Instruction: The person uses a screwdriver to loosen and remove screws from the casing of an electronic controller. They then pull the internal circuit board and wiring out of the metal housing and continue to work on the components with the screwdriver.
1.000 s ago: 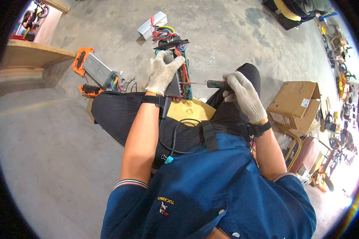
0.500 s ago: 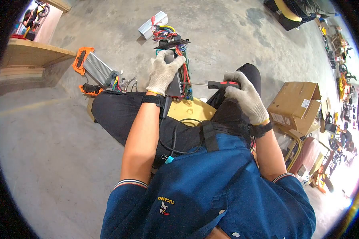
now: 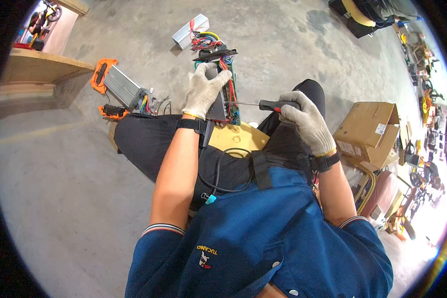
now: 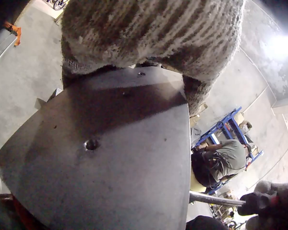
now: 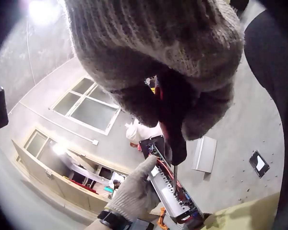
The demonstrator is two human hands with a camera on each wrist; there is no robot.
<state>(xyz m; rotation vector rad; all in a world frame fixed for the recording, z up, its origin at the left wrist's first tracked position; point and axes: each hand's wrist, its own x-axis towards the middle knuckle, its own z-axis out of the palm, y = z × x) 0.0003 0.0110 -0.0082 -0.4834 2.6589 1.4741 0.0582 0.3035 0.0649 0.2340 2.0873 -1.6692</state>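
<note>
My gloved left hand grips a circuit board assembly, its thumb toward the wires. A flat grey metal plate with small holes forms one side of it; the green circuit board with red wires runs along the other. In my gloved right hand is a screwdriver with a black and red handle, held level across from the right. Its shaft reaches to the row of parts along the board, as the right wrist view shows too. The tip is hard to make out among those parts.
A bundle of wires and a silver metal casing lie beyond the board. To the left sits a finned controller beside orange-framed parts. A cardboard box stands at the right, past my knee. A yellow surface shows between my legs.
The screwdriver handle has turned in my right hand, showing more red half a second ago and mostly black now. The right fingers have shifted around it. My left hand stays nearly still.
</note>
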